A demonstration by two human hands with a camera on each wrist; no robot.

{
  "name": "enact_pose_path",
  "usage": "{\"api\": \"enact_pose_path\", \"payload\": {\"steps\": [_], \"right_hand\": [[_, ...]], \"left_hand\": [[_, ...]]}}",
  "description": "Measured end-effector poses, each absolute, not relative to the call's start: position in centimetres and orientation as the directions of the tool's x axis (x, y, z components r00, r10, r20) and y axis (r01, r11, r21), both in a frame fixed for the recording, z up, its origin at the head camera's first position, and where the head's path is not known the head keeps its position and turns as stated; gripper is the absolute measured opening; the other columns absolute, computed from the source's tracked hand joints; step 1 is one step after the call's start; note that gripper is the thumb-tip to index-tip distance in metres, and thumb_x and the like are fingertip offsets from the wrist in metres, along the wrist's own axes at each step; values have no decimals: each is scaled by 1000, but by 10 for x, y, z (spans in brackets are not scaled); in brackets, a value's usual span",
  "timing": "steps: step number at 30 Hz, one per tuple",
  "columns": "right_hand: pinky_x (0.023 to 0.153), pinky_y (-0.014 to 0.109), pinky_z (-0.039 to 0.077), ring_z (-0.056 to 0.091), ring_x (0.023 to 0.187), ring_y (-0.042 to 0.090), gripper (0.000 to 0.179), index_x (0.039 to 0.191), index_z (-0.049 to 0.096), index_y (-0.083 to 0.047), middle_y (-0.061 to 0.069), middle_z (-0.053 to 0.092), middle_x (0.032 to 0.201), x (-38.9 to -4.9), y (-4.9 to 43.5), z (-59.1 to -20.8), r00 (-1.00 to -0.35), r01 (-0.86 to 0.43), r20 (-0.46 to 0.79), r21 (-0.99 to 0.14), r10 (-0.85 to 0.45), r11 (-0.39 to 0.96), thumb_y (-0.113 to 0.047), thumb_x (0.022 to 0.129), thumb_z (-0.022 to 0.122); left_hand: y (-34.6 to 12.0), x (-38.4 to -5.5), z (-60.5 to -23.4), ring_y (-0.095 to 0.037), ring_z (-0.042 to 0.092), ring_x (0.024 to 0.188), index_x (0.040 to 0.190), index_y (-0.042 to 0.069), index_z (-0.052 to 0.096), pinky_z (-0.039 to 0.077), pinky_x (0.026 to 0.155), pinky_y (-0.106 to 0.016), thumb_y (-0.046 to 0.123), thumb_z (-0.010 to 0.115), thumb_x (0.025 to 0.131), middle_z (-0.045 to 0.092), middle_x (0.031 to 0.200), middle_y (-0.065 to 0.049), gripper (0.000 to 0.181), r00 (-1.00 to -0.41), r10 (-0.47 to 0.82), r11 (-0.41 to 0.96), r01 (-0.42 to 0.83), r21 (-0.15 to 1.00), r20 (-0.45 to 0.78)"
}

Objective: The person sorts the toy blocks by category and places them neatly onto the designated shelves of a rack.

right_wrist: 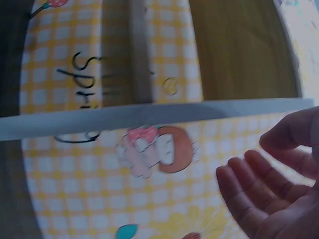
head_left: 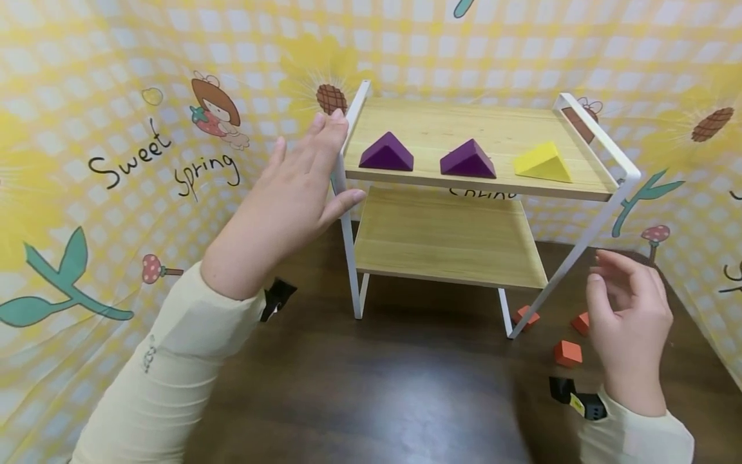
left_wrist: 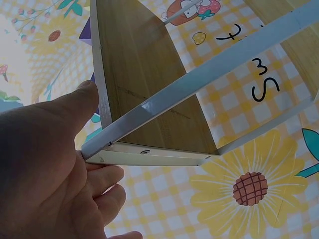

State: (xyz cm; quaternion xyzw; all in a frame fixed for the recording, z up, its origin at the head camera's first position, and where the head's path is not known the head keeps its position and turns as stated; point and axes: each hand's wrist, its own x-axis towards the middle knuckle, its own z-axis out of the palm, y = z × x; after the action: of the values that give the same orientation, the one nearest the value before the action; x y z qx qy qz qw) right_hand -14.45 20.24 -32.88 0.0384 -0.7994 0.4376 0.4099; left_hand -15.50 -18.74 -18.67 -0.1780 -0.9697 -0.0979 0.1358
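Observation:
A two-tier shelf has a light wooden top board [head_left: 452, 122] and a white metal frame [head_left: 350, 258]. My left hand [head_left: 290, 187] lies against the frame's upper left side, its fingers extended. In the left wrist view, the thumb [left_wrist: 82, 102] is at the board's front edge and the other fingers are outside the frame bar [left_wrist: 164, 102]. On the top board stand two purple triangular blocks [head_left: 386, 154] and a yellow triangular block [head_left: 543, 162], in a row near the front edge. My right hand [head_left: 632, 322], loosely curled, holds nothing beside the shelf's right leg.
Below is a lower wooden board [head_left: 446, 241]. Several orange blocks [head_left: 567, 354] lie on the dark floor [head_left: 371, 393] by the right leg. Yellow-checked cloth [head_left: 191, 38] with printed flowers and letters hangs behind and at both sides of the shelf.

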Motion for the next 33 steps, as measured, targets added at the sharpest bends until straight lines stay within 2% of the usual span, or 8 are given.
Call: {"api": "enact_pose_path", "payload": {"steps": [6,10,12,15,17,21,24,33], "right_hand": [[78,2,43,52,83,-21,31,125,68,-2,-25,55,100,-152,213,-350,-791,-115,457,-765,407,634,-11,97,58],[73,6,39,46,82,-20,37,133,63,-6,2,69,116,-157,218,-359,-872,58,275,-764,405,643,-17,98,61],[69,8,37,58,90,-8,40,137,60,-5,17,68,125,-159,221,-362,-913,91,212,-727,349,680,-19,99,61],[65,11,38,69,102,24,43,138,57,1,28,66,125,-164,225,-368,-958,60,170,-666,230,743,-19,100,61],[64,15,40,65,107,46,43,136,57,6,32,65,121,-168,228,-373,-974,21,161,-630,158,776,-17,100,62],[76,44,53,64,106,52,43,131,57,12,37,64,119,-172,236,-381,-989,-8,125,-602,85,798,-15,98,64],[82,63,49,64,104,53,42,127,57,15,39,64,115,-175,236,-388,-992,-17,112,-598,62,801,-12,96,66],[79,61,54,67,96,51,29,111,63,14,35,69,101,-184,228,-407,-994,-83,110,-601,-20,795,-8,92,69]], "left_hand": [[-186,-156,-186,-11,-7,154,164,15,3,-3,123,-53,49,47,106,-4,170,3,81,-896,326,917,377,131,302],[-187,-156,-187,-11,-7,154,164,15,4,-3,123,-53,48,47,106,-3,170,3,80,-892,330,915,383,126,309],[-188,-157,-187,-11,-7,154,164,16,4,-3,124,-53,48,47,106,-3,170,3,80,-890,329,915,383,127,314],[-188,-157,-187,-11,-7,154,164,16,4,-3,123,-53,48,47,105,-3,170,3,80,-890,326,914,383,134,320],[-187,-156,-187,-11,-6,154,164,16,3,-3,123,-53,48,48,105,-2,170,2,80,-890,323,913,383,139,323],[-185,-157,-188,-10,-6,154,164,16,1,-3,123,-53,47,49,105,-1,170,1,82,-884,328,906,394,154,333],[-184,-158,-188,-10,-6,154,164,15,0,-3,123,-53,48,48,105,-2,170,2,83,-883,329,904,397,159,335],[-186,-158,-190,-11,-4,154,164,14,-1,-2,123,-54,47,49,105,1,170,0,84,-886,319,905,390,169,336]]}}
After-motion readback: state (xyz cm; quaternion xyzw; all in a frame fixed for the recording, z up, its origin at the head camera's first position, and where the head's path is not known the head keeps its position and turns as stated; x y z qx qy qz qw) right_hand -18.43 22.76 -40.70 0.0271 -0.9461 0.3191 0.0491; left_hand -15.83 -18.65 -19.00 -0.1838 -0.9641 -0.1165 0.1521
